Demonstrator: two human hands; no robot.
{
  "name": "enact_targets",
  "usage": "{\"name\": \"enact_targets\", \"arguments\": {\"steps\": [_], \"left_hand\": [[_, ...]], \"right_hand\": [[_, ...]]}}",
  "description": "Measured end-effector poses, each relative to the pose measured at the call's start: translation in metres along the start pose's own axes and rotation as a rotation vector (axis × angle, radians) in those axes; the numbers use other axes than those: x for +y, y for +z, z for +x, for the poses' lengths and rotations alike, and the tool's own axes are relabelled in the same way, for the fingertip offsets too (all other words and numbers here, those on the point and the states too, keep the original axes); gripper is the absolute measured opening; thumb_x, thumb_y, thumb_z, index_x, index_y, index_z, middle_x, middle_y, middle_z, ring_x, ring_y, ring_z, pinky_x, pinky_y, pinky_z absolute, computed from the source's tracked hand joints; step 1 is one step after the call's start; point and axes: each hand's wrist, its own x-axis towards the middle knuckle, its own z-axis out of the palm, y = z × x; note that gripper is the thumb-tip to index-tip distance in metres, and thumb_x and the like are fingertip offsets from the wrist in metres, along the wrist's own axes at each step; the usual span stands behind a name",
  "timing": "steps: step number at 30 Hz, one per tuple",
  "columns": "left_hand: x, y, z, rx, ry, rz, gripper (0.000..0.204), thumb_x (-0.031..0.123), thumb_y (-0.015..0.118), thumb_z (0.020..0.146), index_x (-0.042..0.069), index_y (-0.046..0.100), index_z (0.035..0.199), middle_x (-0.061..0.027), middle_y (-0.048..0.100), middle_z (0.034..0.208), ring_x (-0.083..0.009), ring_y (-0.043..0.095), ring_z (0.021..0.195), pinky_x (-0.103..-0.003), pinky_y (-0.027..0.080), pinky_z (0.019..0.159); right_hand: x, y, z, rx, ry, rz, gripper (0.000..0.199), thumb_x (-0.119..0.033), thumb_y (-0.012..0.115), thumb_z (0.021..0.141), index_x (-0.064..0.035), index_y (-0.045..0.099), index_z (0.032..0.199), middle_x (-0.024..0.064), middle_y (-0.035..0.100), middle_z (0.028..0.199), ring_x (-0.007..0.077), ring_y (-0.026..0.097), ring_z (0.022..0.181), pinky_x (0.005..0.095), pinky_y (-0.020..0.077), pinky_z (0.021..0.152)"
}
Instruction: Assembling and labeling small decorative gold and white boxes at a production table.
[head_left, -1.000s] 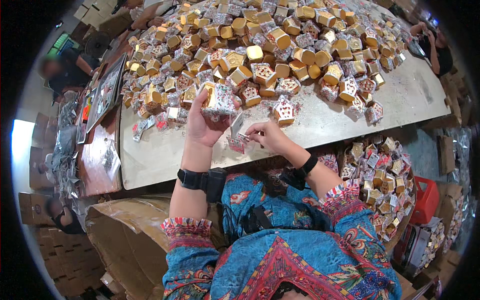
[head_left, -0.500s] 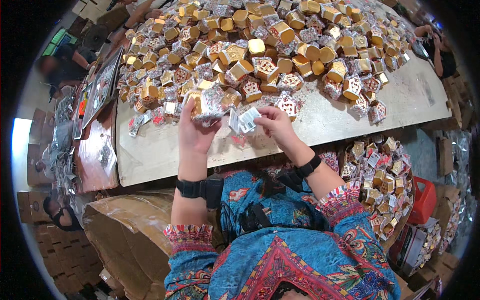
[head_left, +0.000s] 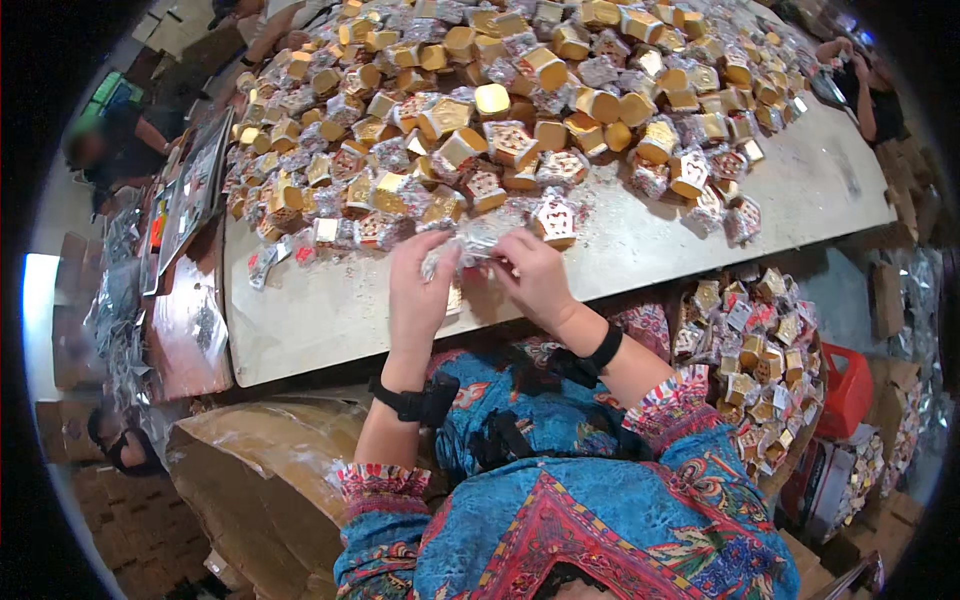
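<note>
We saw both hands meet at the near edge of the big heap of boxes (head_left: 520,110) on the pale table (head_left: 330,310). The left hand (head_left: 418,290) and the right hand (head_left: 535,280) were both closed on one crinkled silvery wrapper (head_left: 478,243), pinched between them just in front of the heap. A red-and-white house-shaped box (head_left: 555,220) stood at the heap's edge, just beyond the right hand.

The person wears a blue garment patterned with red, pink and teal flowers, its short sleeves edged with banded cuffs. A black wristband circles the left wrist (head_left: 413,398); another black band sits on the right wrist (head_left: 601,349).
</note>
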Motion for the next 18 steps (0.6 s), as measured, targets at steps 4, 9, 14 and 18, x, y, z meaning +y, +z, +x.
{"name": "enact_targets", "arguments": {"steps": [4,9,14,18], "left_hand": [[0.012,0.014,0.015,-0.293,-0.068,-0.061,0.015,0.014,0.067,0.079,-0.001,0.064,0.082,-0.0115,0.064,0.081,-0.0234,0.060,0.078,-0.033,0.045,0.073],[0.005,0.022,0.019,-0.340,-0.260,-0.350,0.013,0.010,0.063,0.082,-0.002,0.063,0.081,-0.0044,0.064,0.072,-0.0112,0.057,0.066,-0.027,0.044,0.062],[0.012,0.019,0.019,-0.380,-0.357,-0.626,0.013,0.010,0.061,0.086,-0.001,0.062,0.082,-0.0033,0.063,0.076,-0.0090,0.057,0.070,-0.025,0.045,0.066],[0.026,0.047,0.007,-0.510,0.016,-0.192,0.021,0.017,0.067,0.079,0.002,0.061,0.093,-0.0115,0.062,0.089,-0.0240,0.059,0.088,-0.034,0.047,0.075]], "right_hand": [[-0.004,0.003,0.004,0.028,-0.218,-0.089,0.018,-0.010,0.067,0.069,-0.0043,0.053,0.079,0.0125,0.053,0.077,0.0328,0.056,0.072,0.0408,0.0466,0.062],[-0.005,-0.024,-0.013,0.098,-0.198,-0.046,0.025,-0.001,0.066,0.069,-0.0039,0.061,0.094,0.0133,0.059,0.091,0.0308,0.060,0.080,0.0363,0.0501,0.069],[0.035,-0.079,-0.063,0.115,-0.024,-0.112,0.019,0.005,0.060,0.068,-0.0021,0.062,0.086,0.0128,0.060,0.088,0.0302,0.061,0.074,0.0354,0.0509,0.065],[0.071,-0.088,-0.073,0.237,0.297,0.081,0.011,0.006,0.055,0.074,0.0013,0.063,0.081,0.0112,0.060,0.079,0.0206,0.059,0.068,0.0283,0.0479,0.062]]}}
